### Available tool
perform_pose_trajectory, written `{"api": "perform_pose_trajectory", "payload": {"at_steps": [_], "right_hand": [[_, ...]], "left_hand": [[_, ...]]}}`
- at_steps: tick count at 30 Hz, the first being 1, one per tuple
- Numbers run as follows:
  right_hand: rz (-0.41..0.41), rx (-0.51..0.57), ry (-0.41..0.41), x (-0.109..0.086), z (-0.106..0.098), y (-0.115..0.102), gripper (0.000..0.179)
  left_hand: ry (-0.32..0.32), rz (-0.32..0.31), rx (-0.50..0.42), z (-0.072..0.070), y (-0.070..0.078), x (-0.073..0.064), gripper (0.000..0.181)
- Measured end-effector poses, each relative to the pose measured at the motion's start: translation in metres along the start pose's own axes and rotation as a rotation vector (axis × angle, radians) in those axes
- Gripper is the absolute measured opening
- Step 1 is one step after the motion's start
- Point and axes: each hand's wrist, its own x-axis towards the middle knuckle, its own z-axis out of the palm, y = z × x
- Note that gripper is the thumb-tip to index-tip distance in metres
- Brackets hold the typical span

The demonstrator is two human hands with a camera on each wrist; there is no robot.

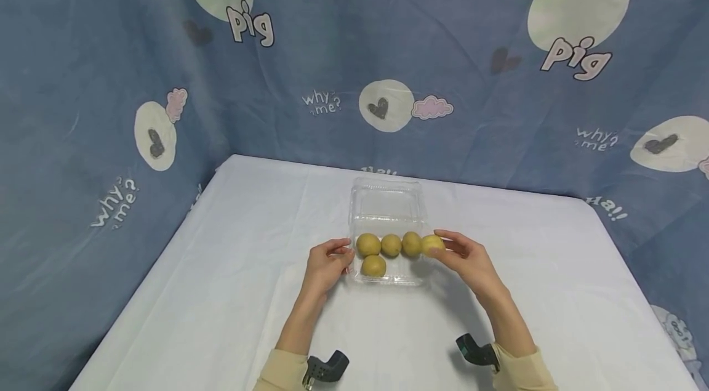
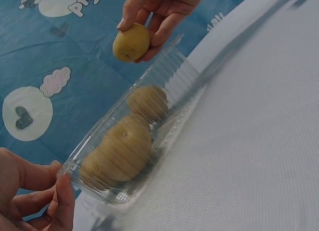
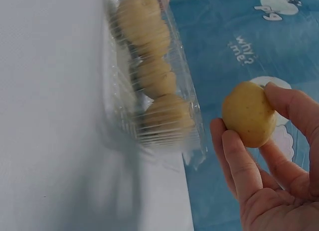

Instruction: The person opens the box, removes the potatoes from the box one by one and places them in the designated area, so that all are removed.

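Note:
A clear plastic box (image 1: 401, 271) lies on the table with its hinged lid (image 1: 386, 199) folded back, away from me. Several yellow-brown potatoes sit in it: a row along the back, and one potato (image 1: 373, 266) at the front left. My left hand (image 1: 327, 266) pinches the box's left rim between thumb and fingers. In my right hand (image 1: 468, 260) is another potato (image 3: 249, 114), gripped between thumb and fingertips. That potato is held up at the box's right side, above the rim in the left wrist view.
A white cloth (image 1: 244, 225) covers the table. Behind it and to both sides hangs a blue printed curtain (image 1: 310, 58). Dark wrist devices (image 1: 328, 367) sit at both sleeve cuffs.

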Motion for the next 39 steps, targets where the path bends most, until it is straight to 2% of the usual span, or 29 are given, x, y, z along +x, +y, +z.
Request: {"api": "perform_pose_trajectory", "payload": {"at_steps": [7, 22, 32, 39], "right_hand": [[0.022, 0.029, 0.008, -0.001, -0.002, 0.001, 0.062], [0.048, -0.004, 0.031, -0.002, -0.011, 0.009, 0.062], [0.022, 0.022, 0.045, -0.003, -0.018, 0.017, 0.06], [0.026, 0.011, 0.057, -0.003, -0.022, 0.022, 0.06]], "left_hand": [[0.005, 0.009, 0.006, 0.001, 0.0, 0.001, 0.028], [0.004, -0.007, 0.0, 0.002, 0.0, 0.001, 0.028], [0.007, -0.013, 0.006, 0.002, 0.002, 0.002, 0.027], [-0.014, -0.007, -0.007, 0.001, 0.001, 0.001, 0.027]]}}
